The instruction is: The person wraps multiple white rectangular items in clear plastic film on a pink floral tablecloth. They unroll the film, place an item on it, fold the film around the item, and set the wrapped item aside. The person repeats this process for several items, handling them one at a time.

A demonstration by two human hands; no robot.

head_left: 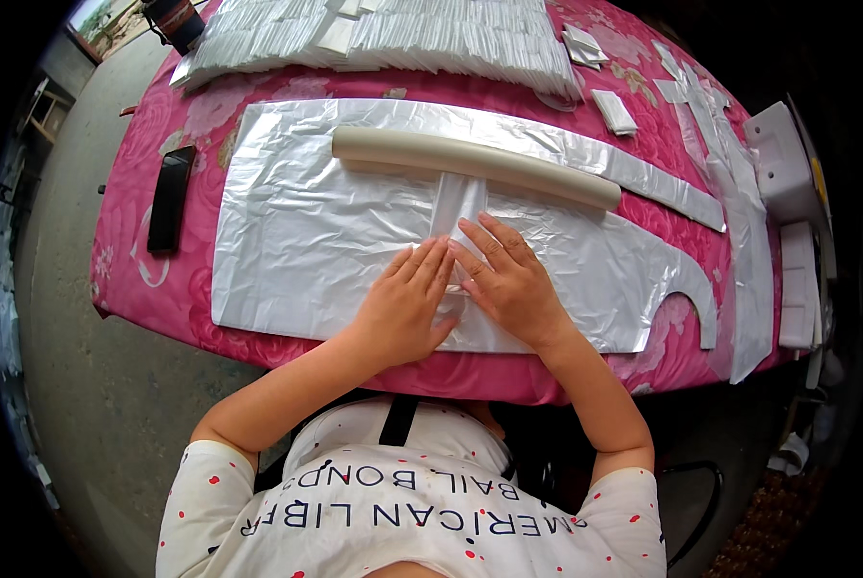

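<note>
My left hand (404, 301) lies flat, fingers stretched out, on a narrow folded plastic strip (461, 199). From the other side my right hand (510, 279) presses on the same strip, its fingers spread and its fingertips close to the left ones. Beneath both is a stack of thin, silvery-white plastic bags (292, 222) with two handle strips at the right. A beige tube (479, 164) lies across the stack, just beyond my hands, and the strip's far end meets its near side. Part of the strip is hidden under my hands.
Pink flowered cloth (287, 347) covers the table. A black phone (171, 199) lies at the left. Far back are rows of folded plastic bags (431, 43) and a small folded packet (614, 113). Loose plastic (747, 289) and white plastic containers (786, 159) are at the right.
</note>
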